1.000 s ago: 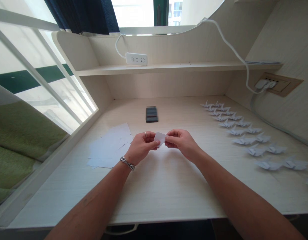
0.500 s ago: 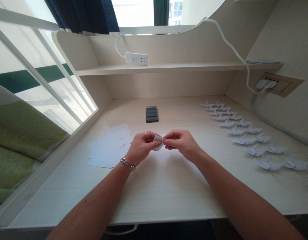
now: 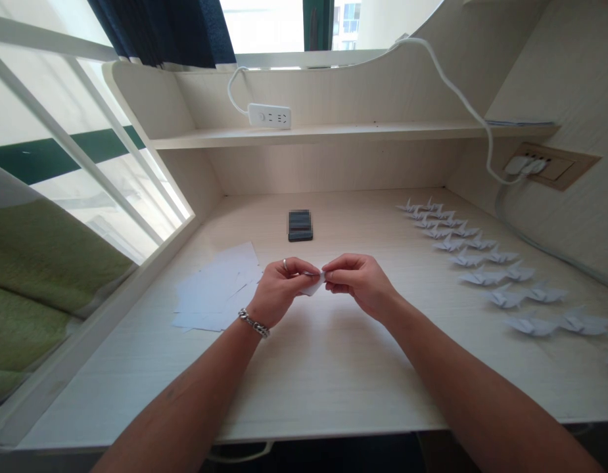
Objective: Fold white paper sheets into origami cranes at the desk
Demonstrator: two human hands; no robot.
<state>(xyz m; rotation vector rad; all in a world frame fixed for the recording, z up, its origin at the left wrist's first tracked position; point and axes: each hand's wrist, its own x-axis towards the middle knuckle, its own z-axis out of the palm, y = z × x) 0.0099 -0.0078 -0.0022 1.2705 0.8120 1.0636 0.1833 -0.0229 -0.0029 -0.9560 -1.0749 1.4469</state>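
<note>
Over the middle of the desk (image 3: pixel 333 381), a small folded piece of white paper (image 3: pixel 313 287) is pinched between both hands. My left hand (image 3: pixel 280 287), with a ring and a chain bracelet, grips its left side between thumb and fingers. The thumb and fingertips of my right hand (image 3: pixel 357 279) close on its right corner. Part of the paper is hidden behind the fingers. Loose white paper sheets (image 3: pixel 210 295) lie to the left of my left hand. Folded paper cranes (image 3: pixel 503 299) stand in two rows on the right.
A dark, flat rectangular object (image 3: pixel 300 226) lies beyond the hands. A power strip (image 3: pixel 269 116) rests on the shelf (image 3: pixel 333 135), and a white cable (image 3: pixel 461 95) runs down to the wall socket (image 3: pixel 555 167). White rails (image 3: pixel 81 144) border the left side.
The folded paper has tilted between the fingers, so less of its upper part shows. Both hands have shifted only slightly.
</note>
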